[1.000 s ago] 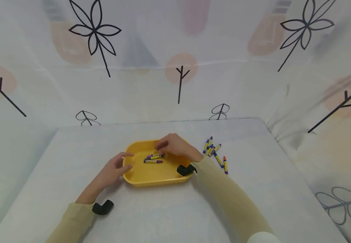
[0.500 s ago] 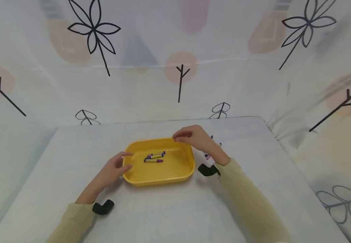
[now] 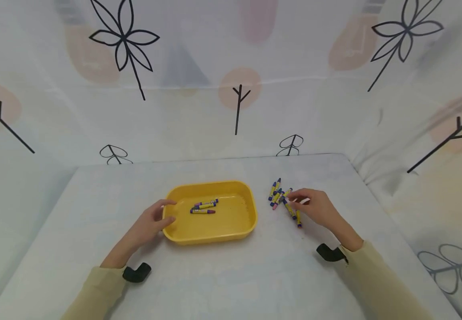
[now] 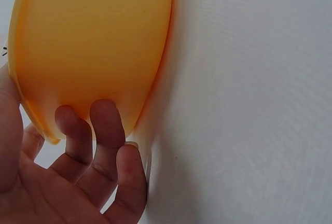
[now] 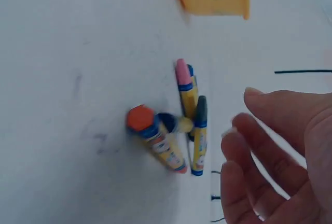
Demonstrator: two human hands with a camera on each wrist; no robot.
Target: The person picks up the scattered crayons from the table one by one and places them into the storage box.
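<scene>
My left hand (image 3: 150, 220) holds the left end of a yellow plastic tray (image 3: 214, 236), thumb and forefinger over its rim. In the left wrist view, other fingers (image 4: 106, 125) lie bent against the tray's outer wall (image 4: 98, 42). Inside the tray lie 3 crayons (image 3: 203, 211) in yellow wrappers. My right hand (image 3: 315, 206) hovers at the right side of a loose crayon pile (image 3: 276, 195), fingers loosely bent and nothing between them. The right wrist view shows a pink crayon (image 5: 182, 76), a dark grey-green crayon (image 5: 199, 136) and an orange-ended crayon (image 5: 161, 141) beside the fingertips.
A white cloth covers the table (image 3: 214, 280), and a patterned cloth backdrop (image 3: 190, 120) rises behind and at both sides. The tray's right wall (image 3: 253, 213) stands a short way left of the crayon pile. Black wrist cameras (image 3: 136, 272) are strapped to both wrists.
My right hand has moved from above the tray, over its right rim, to the crayon pile on the right. The left hand has stayed at the tray's left end.
</scene>
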